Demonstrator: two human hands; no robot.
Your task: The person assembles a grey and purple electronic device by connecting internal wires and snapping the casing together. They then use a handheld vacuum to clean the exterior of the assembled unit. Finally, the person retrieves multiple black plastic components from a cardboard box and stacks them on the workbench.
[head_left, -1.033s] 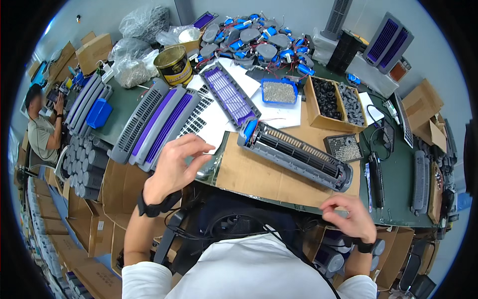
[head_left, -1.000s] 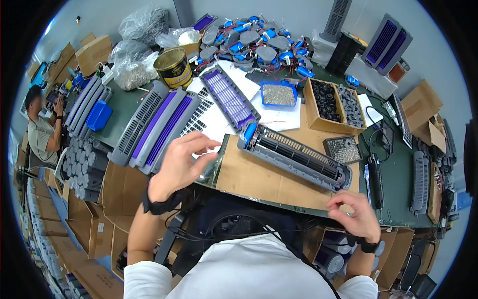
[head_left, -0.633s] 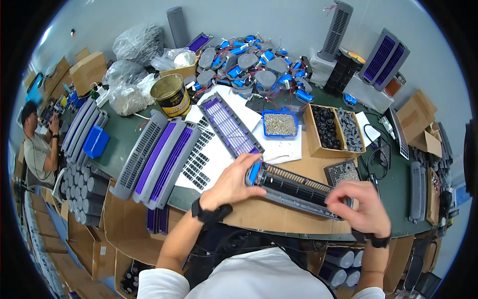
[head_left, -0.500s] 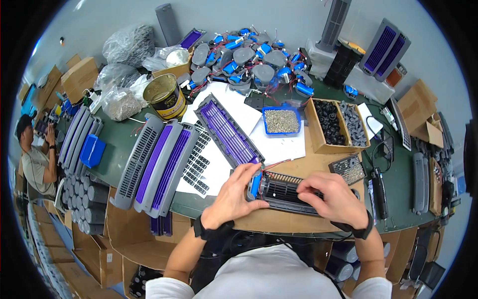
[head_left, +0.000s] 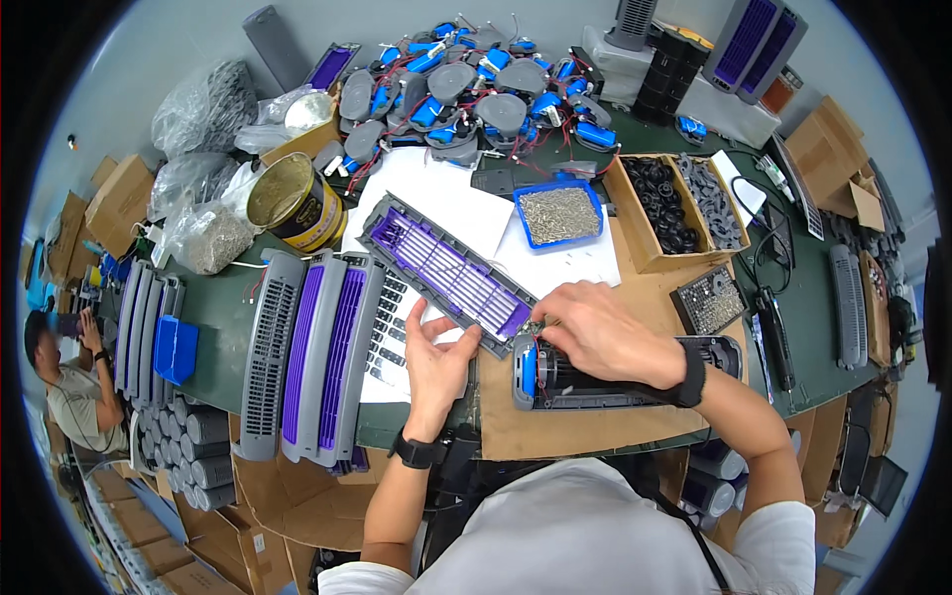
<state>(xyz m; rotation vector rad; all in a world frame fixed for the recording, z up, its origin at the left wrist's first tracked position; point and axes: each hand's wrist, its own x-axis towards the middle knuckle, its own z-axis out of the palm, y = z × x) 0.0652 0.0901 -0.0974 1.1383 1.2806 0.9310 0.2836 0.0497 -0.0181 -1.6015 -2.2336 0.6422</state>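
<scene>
My left hand (head_left: pixel 437 362) is at the near edge of a grey panel with purple slats (head_left: pixel 451 266), thumb and fingers closed on its rim. This panel lies slantwise over white paper. My right hand (head_left: pixel 590 332) pinches a small greenish part with thin wires (head_left: pixel 535 326), probably a circuit board, by the panel's near end. Under my right wrist lies a grey fan housing (head_left: pixel 635 398) on cardboard. A blue battery pack (head_left: pixel 529 371) sits at its left end. A black ribbed roller inside is partly hidden by my forearm.
Left stand several grey and purple housings (head_left: pixel 315 357) and a large can (head_left: pixel 297 203). Behind are piled grey bases with blue batteries (head_left: pixel 501 114). A blue screw tray (head_left: pixel 559 215), a wooden parts box (head_left: pixel 640 260) and an electric screwdriver (head_left: pixel 773 337) lie around. A co-worker (head_left: pixel 79 382) sits far left.
My left hand has left the fan housing's battery end for the purple-slatted panel. My right hand has moved from the roller to the wires at the battery end. The view has shifted.
</scene>
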